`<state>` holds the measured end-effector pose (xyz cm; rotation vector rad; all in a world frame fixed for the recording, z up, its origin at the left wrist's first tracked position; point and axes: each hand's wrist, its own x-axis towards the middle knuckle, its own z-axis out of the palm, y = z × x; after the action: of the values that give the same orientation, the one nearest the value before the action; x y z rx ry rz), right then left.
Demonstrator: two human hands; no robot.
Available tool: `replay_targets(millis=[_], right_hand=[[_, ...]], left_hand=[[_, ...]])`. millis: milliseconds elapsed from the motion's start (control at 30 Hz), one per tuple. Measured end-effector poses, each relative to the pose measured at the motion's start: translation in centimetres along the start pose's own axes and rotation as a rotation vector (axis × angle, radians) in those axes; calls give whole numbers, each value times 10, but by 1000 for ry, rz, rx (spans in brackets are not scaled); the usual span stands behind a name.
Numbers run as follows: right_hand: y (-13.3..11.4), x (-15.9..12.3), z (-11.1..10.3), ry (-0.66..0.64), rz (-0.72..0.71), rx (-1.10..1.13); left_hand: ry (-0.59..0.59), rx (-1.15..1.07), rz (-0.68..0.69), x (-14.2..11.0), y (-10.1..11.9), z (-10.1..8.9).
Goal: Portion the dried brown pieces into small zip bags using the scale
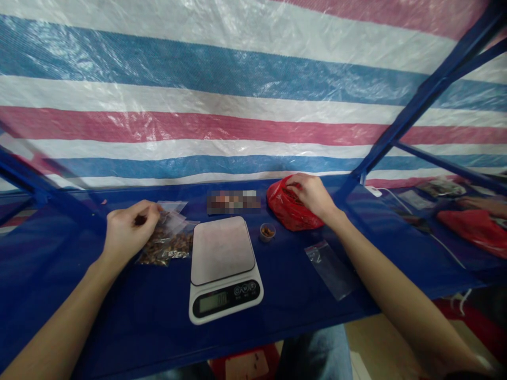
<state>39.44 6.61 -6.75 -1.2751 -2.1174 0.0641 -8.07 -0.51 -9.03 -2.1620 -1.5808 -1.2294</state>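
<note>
My left hand (132, 233) pinches a small dark brown piece (139, 220) between its fingers, just above clear zip bags (168, 244) holding brown pieces. My right hand (311, 195) rests at the mouth of a red plastic bag (295, 214), with its fingers curled over the opening and dark contents showing beneath them. Between my hands stands a white digital kitchen scale (222, 269) with nothing on its platform. Beside it sits a small clear cup (267, 232) of brown pieces. A flat clear zip bag (330, 270) lies below my right hand.
A blurred flat packet (233, 202) lies behind the scale on the blue table (134, 327). A striped tarpaulin (222, 121) hangs behind, held by a blue metal frame (431, 89). At the right, a co-worker's hand (485, 206) sits near another red bag (477, 232).
</note>
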Motion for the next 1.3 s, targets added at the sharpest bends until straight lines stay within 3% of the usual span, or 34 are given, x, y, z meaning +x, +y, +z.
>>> replay_targets(millis=[100,167,333,467,567,633,733,833,933,1033,1167,1300], right_hand=[[-16,-1,-18,105,42,163],[-35,-7,-26,87,23,324],[-74,-30,-20,-247,-158,491],[-80,-37,-3,-368,-195,505],[-84,-37,0,-362,-194,546],[-84,-34,-5,-267,-190,550],[-70,-30,-17,-50,-119,490],[-31,-27,-24,71,54,305],[14,-28,-21,-99,191,16],[39,-33,-13,-248,255,-216],[43,-35,-3,-294,251,-287],[39,-32,7,-262,136,-204]], left_hand=[[56,-20,73,1,-2,3],[70,-20,99,0,-4,5],[74,13,131,-2,-8,4],[66,13,154,-1,-6,3],[68,11,171,0,-3,3],[74,11,178,1,-1,2],[83,10,180,1,1,2],[82,17,177,0,1,1],[69,21,174,-1,-1,2],[73,20,190,-2,-3,3],[88,14,200,-1,-3,5],[80,4,191,-1,-1,5]])
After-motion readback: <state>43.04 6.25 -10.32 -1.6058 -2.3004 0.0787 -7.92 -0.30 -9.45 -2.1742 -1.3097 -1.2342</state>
